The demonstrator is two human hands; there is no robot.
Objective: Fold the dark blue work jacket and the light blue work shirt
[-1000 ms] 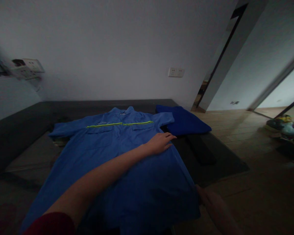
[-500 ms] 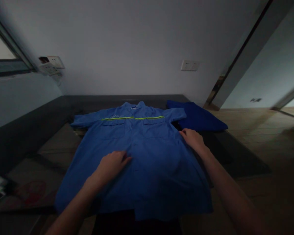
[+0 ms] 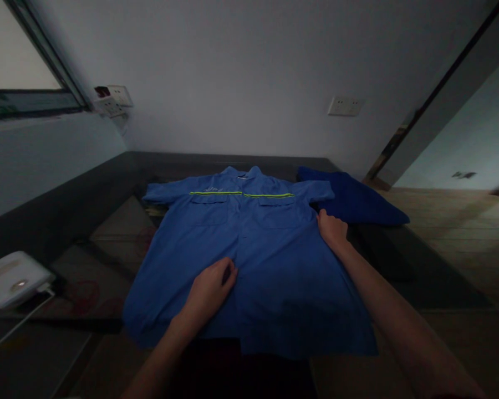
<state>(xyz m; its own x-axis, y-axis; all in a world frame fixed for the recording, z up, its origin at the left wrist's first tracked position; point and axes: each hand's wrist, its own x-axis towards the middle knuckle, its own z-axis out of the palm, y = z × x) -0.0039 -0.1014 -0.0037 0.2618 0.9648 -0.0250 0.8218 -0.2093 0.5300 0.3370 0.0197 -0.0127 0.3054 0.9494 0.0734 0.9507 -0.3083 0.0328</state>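
Observation:
A blue short-sleeved work shirt [image 3: 274,244] lies spread front side up, collar pointing to the wall. A yellow-green stripe crosses its chest above two flap pockets. My left hand [image 3: 212,285] rests over the lower front, by the button placket, its thumb and curled fingers brought together in a pinch on the cloth. On the other side, below the sleeve, my right hand [image 3: 333,228] is closed on the shirt's side edge. The fingertips of that hand are partly hidden.
Behind the right sleeve lies a darker blue folded cloth [image 3: 349,197]. A white device [image 3: 16,277] with a cable stands at the left on the dark table [image 3: 116,221]. Wall sockets [image 3: 344,106] are on the wall behind. Wooden floor [image 3: 441,216] shows at the right.
The view has shifted, so everything appears further right and the white device shows more fully. My left thumb has closed toward the fingers, and my right hand has tightened on the shirt's side.

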